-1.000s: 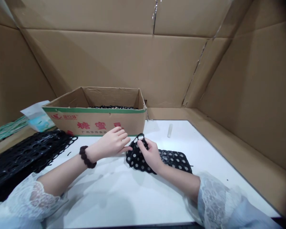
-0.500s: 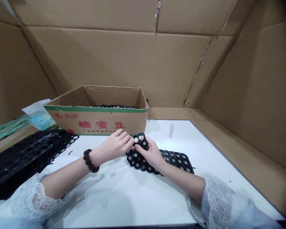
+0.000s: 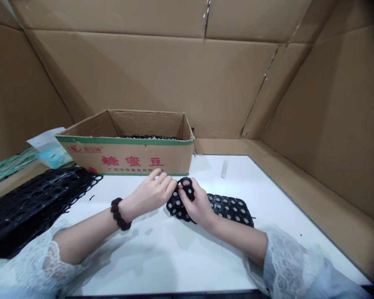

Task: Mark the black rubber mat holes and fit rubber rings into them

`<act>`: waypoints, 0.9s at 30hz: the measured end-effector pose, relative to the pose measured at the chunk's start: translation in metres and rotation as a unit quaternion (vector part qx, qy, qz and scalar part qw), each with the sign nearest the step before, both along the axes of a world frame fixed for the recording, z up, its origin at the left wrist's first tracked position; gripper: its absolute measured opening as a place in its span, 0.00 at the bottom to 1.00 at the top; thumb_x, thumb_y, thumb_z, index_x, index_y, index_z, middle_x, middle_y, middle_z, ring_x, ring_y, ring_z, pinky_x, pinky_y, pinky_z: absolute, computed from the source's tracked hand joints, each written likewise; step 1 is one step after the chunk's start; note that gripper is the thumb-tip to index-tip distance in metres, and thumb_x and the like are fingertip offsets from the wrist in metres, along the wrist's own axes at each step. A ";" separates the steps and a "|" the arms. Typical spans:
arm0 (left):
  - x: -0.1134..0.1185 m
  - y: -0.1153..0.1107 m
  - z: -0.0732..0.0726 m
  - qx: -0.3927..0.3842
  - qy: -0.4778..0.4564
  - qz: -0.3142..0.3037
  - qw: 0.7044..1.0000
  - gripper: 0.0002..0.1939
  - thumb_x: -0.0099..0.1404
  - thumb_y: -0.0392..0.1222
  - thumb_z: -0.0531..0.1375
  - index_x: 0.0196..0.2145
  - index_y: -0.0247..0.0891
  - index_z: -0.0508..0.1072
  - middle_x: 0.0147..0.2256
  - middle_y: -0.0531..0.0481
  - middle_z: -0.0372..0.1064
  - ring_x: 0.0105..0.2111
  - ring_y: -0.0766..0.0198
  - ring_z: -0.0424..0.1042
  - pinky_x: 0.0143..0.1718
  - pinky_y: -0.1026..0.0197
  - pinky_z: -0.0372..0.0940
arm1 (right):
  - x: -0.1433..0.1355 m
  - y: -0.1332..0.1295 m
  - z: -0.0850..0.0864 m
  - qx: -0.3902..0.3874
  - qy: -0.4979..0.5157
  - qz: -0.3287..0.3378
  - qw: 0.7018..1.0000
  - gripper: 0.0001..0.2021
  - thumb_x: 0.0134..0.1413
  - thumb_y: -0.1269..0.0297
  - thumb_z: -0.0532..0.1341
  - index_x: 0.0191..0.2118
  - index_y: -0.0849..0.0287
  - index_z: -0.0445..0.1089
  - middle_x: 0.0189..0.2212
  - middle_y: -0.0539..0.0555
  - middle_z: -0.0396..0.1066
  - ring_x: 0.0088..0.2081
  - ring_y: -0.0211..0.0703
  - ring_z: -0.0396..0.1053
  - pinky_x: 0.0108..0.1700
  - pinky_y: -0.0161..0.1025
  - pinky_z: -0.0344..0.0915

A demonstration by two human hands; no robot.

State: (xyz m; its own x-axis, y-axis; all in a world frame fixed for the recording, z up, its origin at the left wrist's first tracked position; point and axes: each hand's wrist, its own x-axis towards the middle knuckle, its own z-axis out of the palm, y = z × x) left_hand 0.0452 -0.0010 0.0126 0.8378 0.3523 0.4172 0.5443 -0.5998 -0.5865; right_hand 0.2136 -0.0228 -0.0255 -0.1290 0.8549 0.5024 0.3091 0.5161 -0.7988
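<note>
A black sheet with rows of round pale spots [image 3: 233, 207] lies on the white table, its left end lifted and bent up between my hands. My right hand [image 3: 198, 203] pinches a raised, ring-shaped part of it between thumb and fingers. My left hand [image 3: 157, 193], wearing a dark beaded band on the wrist, is closed with its fingertips at the left edge of the raised part. Whatever those fingertips grip is too small to make out.
Behind my hands stands an open cardboard box [image 3: 127, 155] with black pieces inside. Stacked black perforated sheets [image 3: 34, 199] lie at the left, near a tissue pack [image 3: 53, 157]. A small clear piece [image 3: 225, 169] rests at the back right of the white table [image 3: 286, 232].
The raised part of the black sheet has tilted and now shows as a ring. My right fingers have curled further around it, and my left hand has shifted slightly.
</note>
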 end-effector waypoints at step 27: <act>-0.008 0.011 0.019 -0.126 0.009 -0.044 0.991 0.21 0.64 0.56 0.48 0.29 0.34 0.66 0.24 0.49 0.64 0.28 0.61 0.64 0.34 0.58 0.57 | 0.002 0.009 -0.007 -0.040 0.094 -0.005 0.995 0.04 0.54 0.65 0.54 0.35 0.56 0.56 0.32 0.49 0.61 0.36 0.39 0.62 0.44 0.36 0.59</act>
